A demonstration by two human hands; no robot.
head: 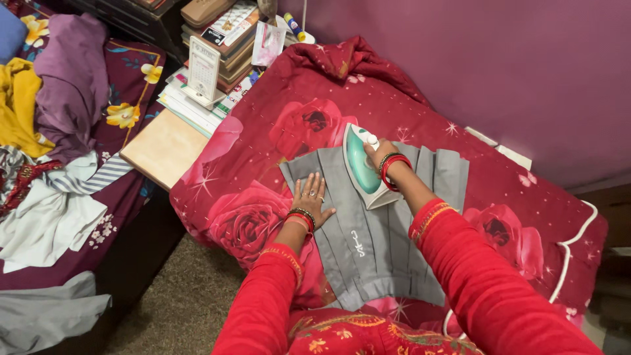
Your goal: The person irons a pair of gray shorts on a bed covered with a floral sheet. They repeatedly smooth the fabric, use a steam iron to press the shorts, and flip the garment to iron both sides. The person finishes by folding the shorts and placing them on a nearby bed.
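A grey pleated skirt (368,236) lies spread on a red rose-patterned blanket (282,131). My right hand (381,152) grips the handle of a green and white iron (361,169), which rests sole-down on the skirt's upper middle. My left hand (310,197) lies flat, fingers spread, on the skirt's left part, just left of the iron. Both wrists wear bangles, and both arms are in red sleeves.
A heap of clothes (46,131) covers a bed at the left. A wooden board (164,148) and stacked books with a desk calendar (204,69) sit behind the blanket's left end. A purple wall (513,66) runs along the right. Brown carpet (184,302) shows below.
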